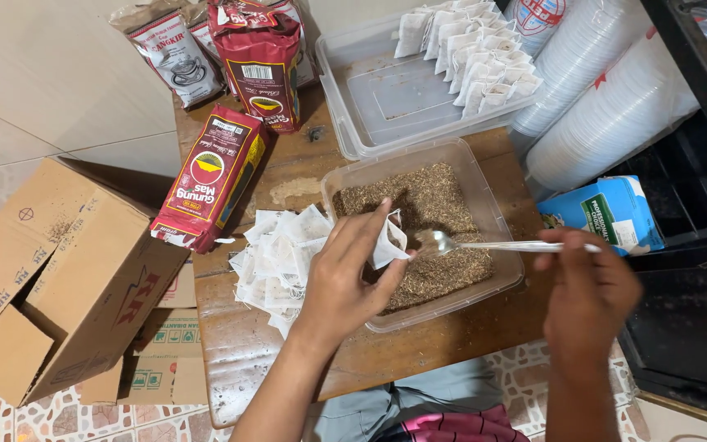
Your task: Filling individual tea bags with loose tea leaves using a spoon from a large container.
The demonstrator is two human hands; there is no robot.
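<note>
I can't see inside the small white bag [389, 240]; left hand [345, 274] covers most of it. Cup stacks [607, 90] & black shelf [697, 49] cut off at frame edge, top right.

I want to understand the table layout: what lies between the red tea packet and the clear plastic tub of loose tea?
In the head view, a heap of empty white filter bags lies between the red tea packet and the clear plastic tub.

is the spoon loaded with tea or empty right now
Empty, or nearly. The spoon bowl shines bare metal, held by the right hand over the loose tea tub, beside the small bag in the left hand.
</note>
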